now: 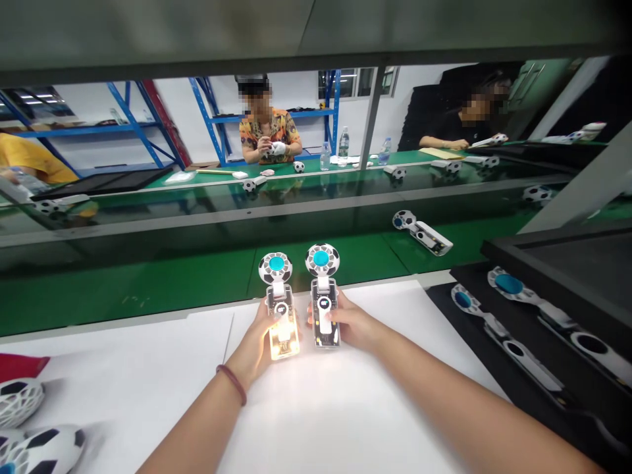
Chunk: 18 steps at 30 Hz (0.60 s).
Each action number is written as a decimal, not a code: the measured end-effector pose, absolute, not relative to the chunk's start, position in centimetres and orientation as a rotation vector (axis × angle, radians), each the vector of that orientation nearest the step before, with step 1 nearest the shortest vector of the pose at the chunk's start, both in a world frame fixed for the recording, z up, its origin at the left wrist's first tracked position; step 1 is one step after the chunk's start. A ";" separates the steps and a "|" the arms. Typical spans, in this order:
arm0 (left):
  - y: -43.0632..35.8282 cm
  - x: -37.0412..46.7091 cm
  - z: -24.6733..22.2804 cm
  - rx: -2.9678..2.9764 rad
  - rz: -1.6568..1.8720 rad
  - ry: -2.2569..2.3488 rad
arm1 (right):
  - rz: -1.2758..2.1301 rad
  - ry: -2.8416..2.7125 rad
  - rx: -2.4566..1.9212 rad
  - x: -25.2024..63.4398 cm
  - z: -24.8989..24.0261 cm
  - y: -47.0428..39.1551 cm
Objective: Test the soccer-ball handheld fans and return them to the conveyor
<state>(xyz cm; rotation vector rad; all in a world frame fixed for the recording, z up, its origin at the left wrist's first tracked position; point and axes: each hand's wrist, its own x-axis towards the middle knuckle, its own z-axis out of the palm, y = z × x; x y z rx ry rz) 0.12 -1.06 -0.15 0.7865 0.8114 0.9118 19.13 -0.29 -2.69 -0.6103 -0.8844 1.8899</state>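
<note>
In my left hand is a handheld fan with a round football-patterned head, a blue hub and a clear body. Its body glows a warm yellow, and my thumb lies on the front near a small round display. My right hand grips a second, matching fan, whose body is not glowing so strongly; the thumb rests on its white front strip. Both fans stand side by side, heads away from me, above the white sheet. My fingers behind the bodies are mostly hidden.
Ahead runs a green conveyor belt with another fan on it. More fans lie in a black foam tray at right. Football-patterned pieces sit at lower left. Co-workers sit across the line. A grey post slants at right.
</note>
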 end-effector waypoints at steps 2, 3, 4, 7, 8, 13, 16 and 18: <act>-1.1 0.1 -0.1 0.787 0.909 0.819 | 1.896 -0.885 -0.624 19.1 -2.7 -0.3; -1.1 0.2 0.0 0.790 0.916 0.813 | 1.895 -0.888 -0.627 19.1 -2.6 -0.3; -1.1 0.2 0.0 0.793 0.920 0.812 | 1.892 -0.894 -0.636 19.0 -2.4 -0.3; -1.1 0.2 0.0 0.798 0.893 0.827 | 1.893 -0.896 -0.707 18.9 -1.8 -0.5; -1.1 0.1 0.0 0.802 0.901 0.815 | 1.894 -0.891 -0.728 18.9 -1.6 -0.5; -1.0 0.0 -0.3 0.792 0.898 0.786 | 1.900 -0.890 -0.730 19.0 -1.6 -0.5; -1.0 -0.1 -0.4 0.786 0.912 0.770 | 1.911 -0.905 -0.691 19.0 -1.8 -0.6; -1.0 -0.1 -0.4 0.781 0.891 0.784 | 1.904 -0.903 -0.707 19.0 -1.8 -0.6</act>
